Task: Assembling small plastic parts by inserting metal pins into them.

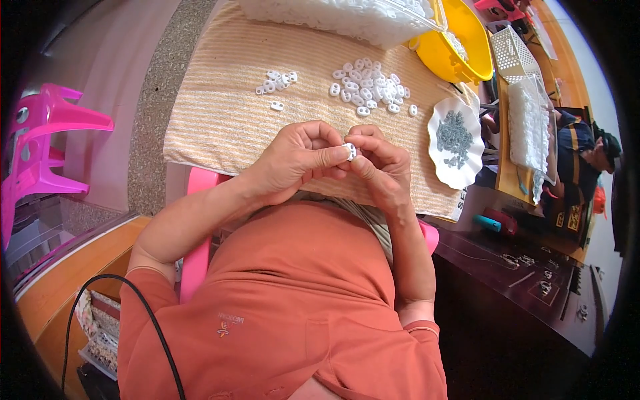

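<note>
Both my hands meet over the near edge of a table covered by a striped towel [213, 87]. Between thumb and fingers, my left hand [293, 160] pinches a small white oval plastic piece with two holes [351, 152]. My right hand [385, 167] grips the same piece from the other side; its fingertips partly hide it. Beyond them lies a large heap of similar white pieces [373, 87], with a smaller cluster [276, 81] to its left and a single piece [277, 105] beside that cluster. Right of my hands, a white scalloped dish [460, 176] holds small dark grey bits [455, 137].
At the table's far side stand a clear bin [347, 30] full of white pieces and a yellow basin [479, 61]. A pink stool [57, 147] is at left. To the right are a perforated white basket [515, 57], another filled clear bin [530, 127] and another person [577, 143].
</note>
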`<state>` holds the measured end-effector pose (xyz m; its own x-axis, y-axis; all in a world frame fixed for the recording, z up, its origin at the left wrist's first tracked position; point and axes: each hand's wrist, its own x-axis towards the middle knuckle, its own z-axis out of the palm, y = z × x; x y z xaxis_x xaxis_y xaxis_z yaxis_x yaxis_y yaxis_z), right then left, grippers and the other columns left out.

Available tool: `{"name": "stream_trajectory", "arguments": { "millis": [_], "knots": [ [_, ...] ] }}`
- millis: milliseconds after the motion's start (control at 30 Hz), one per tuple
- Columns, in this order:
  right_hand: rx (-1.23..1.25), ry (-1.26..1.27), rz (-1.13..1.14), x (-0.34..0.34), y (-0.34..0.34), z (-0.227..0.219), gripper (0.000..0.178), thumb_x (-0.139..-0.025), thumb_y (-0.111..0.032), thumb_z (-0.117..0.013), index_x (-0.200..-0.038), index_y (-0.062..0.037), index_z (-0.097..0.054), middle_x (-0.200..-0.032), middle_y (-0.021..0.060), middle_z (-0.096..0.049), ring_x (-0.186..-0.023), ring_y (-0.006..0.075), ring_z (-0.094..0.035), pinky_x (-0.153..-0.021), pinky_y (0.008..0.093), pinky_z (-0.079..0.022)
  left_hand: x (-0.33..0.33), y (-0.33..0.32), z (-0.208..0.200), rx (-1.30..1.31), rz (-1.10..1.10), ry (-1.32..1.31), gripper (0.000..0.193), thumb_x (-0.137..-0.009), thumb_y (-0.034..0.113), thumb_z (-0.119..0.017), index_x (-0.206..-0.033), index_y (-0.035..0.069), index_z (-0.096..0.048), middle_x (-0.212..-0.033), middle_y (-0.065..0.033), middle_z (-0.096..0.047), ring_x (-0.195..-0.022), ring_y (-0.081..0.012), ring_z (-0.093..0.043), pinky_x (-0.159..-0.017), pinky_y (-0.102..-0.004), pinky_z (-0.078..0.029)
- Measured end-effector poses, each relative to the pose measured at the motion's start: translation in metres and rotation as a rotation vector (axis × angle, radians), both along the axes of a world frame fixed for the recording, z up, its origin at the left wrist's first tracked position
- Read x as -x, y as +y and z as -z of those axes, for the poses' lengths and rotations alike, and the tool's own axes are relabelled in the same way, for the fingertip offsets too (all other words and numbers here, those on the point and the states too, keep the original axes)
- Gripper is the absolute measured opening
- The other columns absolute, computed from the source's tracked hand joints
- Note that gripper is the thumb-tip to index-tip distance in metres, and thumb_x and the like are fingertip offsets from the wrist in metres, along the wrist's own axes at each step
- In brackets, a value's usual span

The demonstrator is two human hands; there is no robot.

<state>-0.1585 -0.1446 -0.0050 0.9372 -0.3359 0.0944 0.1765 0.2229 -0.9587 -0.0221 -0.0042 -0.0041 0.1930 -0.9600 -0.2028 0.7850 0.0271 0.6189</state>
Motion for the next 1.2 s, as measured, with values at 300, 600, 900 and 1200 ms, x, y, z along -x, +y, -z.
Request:
{"name": "stream_trajectory", "arguments": {
  "millis": [300, 600, 900, 1200],
  "knots": [
    [0.003, -0.005, 0.024, 0.000, 0.005, -0.003, 0.028, -0.084, -0.001, -0.069, -0.113, 0.0003, -0.066, -0.112, 0.0101, -0.055, -0.100, 0.0151, -0.055, -0.086, 0.0260, -0.045, 0.002, 0.001, 0.000, 0.008, -0.029, -0.007, 0.008, -0.089, 0.006, -0.066, -0.092, 0.002, -0.060, -0.087, -0.0062, -0.067, -0.080, -0.0111, -0.064, -0.073, -0.0241, -0.054],
    [0.070, -0.047, -0.013, 0.002, 0.000, 0.001, 0.027, -0.084, 0.002, -0.069, -0.111, 0.0004, -0.066, -0.107, 0.0091, -0.055, -0.096, 0.0146, -0.055, -0.081, 0.0255, -0.046, 0.002, 0.000, 0.003, 0.011, 0.004, -0.042, 0.009, -0.088, 0.005, -0.066, -0.090, 0.002, -0.058, -0.087, -0.0052, -0.066, -0.078, -0.0092, -0.062, -0.071, -0.0219, -0.051],
    [0.140, 0.059, -0.004, 0.009, -0.003, -0.014, 0.017, -0.085, 0.005, -0.066, -0.101, 0.0037, -0.062, -0.105, 0.0096, -0.057, -0.095, 0.0132, -0.056, -0.081, 0.0257, -0.048, 0.002, 0.000, -0.002, -0.005, 0.060, -0.077, 0.010, -0.089, 0.007, -0.066, -0.091, 0.002, -0.059, -0.088, -0.0060, -0.065, -0.080, -0.0102, -0.063, -0.073, -0.0229, -0.053],
    [0.370, 0.307, 0.189, 0.021, -0.026, -0.032, 0.014, -0.086, 0.004, -0.066, -0.099, 0.0036, -0.062, -0.088, 0.0053, -0.065, -0.080, 0.0101, -0.063, -0.073, 0.0231, -0.052, 0.001, 0.001, -0.010, -0.063, 0.052, -0.137, 0.013, -0.089, 0.010, -0.067, -0.097, 0.001, -0.061, -0.101, -0.0090, -0.065, -0.082, -0.0088, -0.063, -0.075, -0.0228, -0.055]
  ]
}}
